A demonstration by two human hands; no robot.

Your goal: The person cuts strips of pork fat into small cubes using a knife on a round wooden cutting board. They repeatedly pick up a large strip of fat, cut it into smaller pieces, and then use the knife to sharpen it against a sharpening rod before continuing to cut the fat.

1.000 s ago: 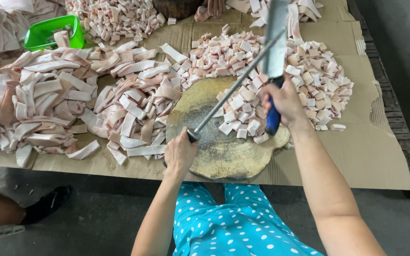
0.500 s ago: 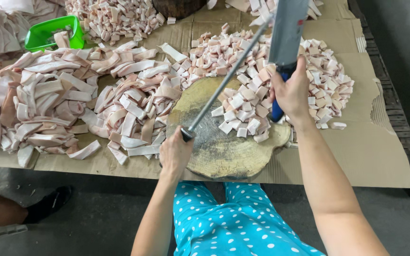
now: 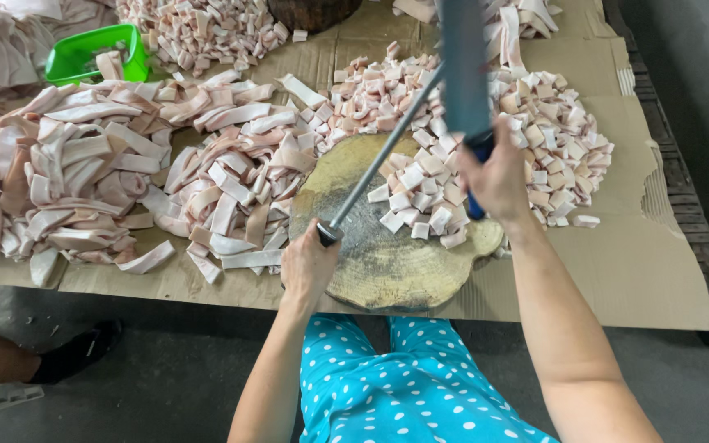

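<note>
Left hand [image 3: 309, 264] fingers curled tight round the handle end of a thin grey sharpening steel [image 3: 383, 160], rod slanting up and away to the right. Right hand [image 3: 498, 176] fingers wrapped on the blue handle of a cleaver [image 3: 463, 66], flat grey blade raised upright, crossing the rod near its tip. Under both hands: round worn wooden chopping block [image 3: 395, 262] with pale pink cut squares [image 3: 420, 201]. Left of the fingers, long pale strips [image 3: 125, 176] on cardboard-covered counter [image 3: 642, 262]. Since earlier frames the cleaver has lifted higher and steeper.
</note>
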